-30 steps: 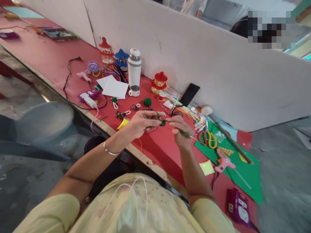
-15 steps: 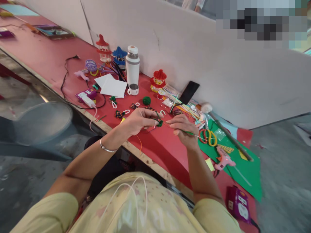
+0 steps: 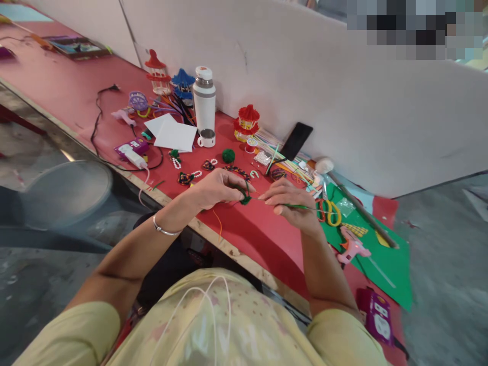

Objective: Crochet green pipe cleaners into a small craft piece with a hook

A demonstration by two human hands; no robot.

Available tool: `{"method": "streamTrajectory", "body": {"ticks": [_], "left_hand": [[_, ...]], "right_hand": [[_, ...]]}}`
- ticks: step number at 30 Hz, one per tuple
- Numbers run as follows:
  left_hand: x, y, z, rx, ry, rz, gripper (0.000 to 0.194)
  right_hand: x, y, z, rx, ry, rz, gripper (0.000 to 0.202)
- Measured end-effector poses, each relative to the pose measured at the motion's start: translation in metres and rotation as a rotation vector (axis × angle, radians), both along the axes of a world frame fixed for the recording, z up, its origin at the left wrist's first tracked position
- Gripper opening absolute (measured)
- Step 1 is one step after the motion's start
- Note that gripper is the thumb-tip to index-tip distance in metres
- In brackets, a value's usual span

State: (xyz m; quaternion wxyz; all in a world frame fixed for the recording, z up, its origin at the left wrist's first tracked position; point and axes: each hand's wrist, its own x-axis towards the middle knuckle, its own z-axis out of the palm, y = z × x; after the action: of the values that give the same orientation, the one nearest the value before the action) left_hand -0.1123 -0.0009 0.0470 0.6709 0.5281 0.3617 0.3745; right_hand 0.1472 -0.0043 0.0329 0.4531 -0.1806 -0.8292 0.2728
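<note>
My left hand (image 3: 219, 190) pinches a small piece of dark green crochet work (image 3: 246, 200), with a strand of green yarn running up over the fingers. My right hand (image 3: 292, 203) is closed round a thin crochet hook (image 3: 299, 206) with a green grip; its tip points left at the crochet piece. Just beyond the hands lie a green yarn ball (image 3: 228, 155), a dark multicoloured braided strip (image 3: 238, 172) and a tiny white-and-green cane shape (image 3: 254, 174). Small dark woven pieces with white bead loops (image 3: 186, 178) rest left of my left hand.
A white thermos (image 3: 205, 101) and its cup (image 3: 207, 138) stand at the back. Right of my hands are a phone (image 3: 297, 141), scissors (image 3: 333, 213), a pink glue gun (image 3: 353, 245) and a purple power strip (image 3: 375, 315). White paper (image 3: 176, 134) lies left; a partition (image 3: 305, 66) closes the back.
The right hand and hook have shifted slightly right, away from the left hand. The green crochet piece sits slightly lower and to the left. The view has turned a little.
</note>
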Motion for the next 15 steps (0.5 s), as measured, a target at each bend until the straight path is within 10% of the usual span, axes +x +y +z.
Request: {"method": "streamTrajectory", "body": {"ticks": [9,15], "left_hand": [[-0.002,0.006,-0.001,-0.02,0.02,-0.117,0.022],[0.02,0.001,-0.01,0.259,-0.008,0.229,0.017]], "right_hand": [[0.004,0.003,-0.002,-0.143,-0.021,0.129,0.022],[-0.035,-0.006,-0.048,-0.429,0.463,-0.222,0.039]]}}
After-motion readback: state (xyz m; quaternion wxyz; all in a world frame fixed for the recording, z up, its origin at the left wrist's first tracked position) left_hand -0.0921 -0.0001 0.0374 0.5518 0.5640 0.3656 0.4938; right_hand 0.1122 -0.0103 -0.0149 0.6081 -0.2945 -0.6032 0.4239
